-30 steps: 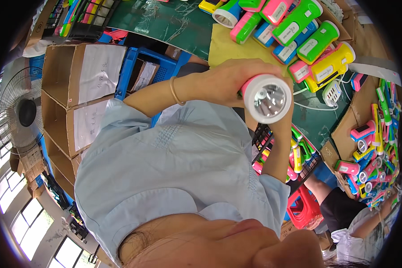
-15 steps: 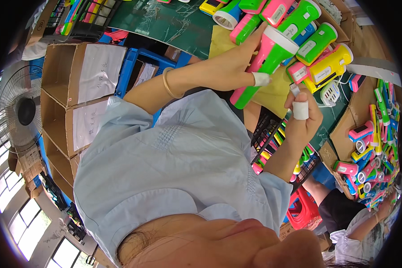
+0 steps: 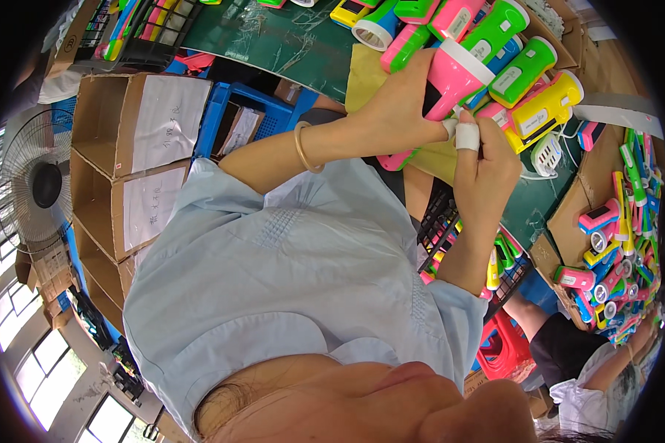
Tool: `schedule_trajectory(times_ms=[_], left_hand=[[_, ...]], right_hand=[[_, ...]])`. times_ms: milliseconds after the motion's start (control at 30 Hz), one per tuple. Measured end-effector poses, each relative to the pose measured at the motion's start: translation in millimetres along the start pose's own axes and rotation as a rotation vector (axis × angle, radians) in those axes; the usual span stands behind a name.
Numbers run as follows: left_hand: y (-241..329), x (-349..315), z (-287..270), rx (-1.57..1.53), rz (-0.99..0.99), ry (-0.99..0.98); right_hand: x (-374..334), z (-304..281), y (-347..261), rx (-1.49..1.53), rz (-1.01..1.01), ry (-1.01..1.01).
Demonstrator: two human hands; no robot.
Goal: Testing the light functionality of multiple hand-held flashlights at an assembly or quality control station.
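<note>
My left hand [image 3: 403,111] is closed around a pink flashlight [image 3: 454,74] with a white rim at its wide head and a dark panel on its side. The handle is mostly hidden behind my fingers, and its pink end shows below my wrist. My right hand [image 3: 488,159], with white tape on a finger, pinches a small white plug [image 3: 458,111] against the flashlight's side. Whether the plug sits in a socket there is hidden by the fingers. Beyond my hands lies a pile of flashlights, among them a green one [image 3: 523,72] and a yellow one [image 3: 543,107].
A white charger block [image 3: 546,155] with cables rests on the green table [image 3: 262,44]. Below the table edge stands a black basket [image 3: 511,279] of flashlights. More flashlights [image 3: 613,273] fill a carton at right, near another person's arm [image 3: 606,373]. Cardboard compartments [image 3: 96,162] stand at left.
My right hand has moved up and left, bringing the plug to the flashlight. My left hand has rolled the flashlight, so its dark side panel now shows and less green is visible.
</note>
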State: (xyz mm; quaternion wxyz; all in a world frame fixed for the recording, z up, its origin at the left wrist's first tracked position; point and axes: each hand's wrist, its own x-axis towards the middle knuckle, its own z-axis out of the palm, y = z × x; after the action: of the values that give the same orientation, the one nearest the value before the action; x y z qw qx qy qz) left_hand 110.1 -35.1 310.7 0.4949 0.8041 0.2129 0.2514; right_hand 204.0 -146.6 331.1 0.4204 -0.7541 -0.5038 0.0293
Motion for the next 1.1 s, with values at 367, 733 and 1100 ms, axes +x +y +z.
schedule_trajectory(times_ms=[367,733,1100], left_hand=[[4,27,-26,-0.700,-0.228,0.122],[18,39,-7,-0.936,-0.207,0.196],[-3,56,-3,-0.773,-0.224,0.340]], right_hand=[[-21,-21,-13,0.026,-0.037,0.426],[0,17,12,0.941,0.392,-0.292],[13,47,15,1.073,0.414,-0.119]])
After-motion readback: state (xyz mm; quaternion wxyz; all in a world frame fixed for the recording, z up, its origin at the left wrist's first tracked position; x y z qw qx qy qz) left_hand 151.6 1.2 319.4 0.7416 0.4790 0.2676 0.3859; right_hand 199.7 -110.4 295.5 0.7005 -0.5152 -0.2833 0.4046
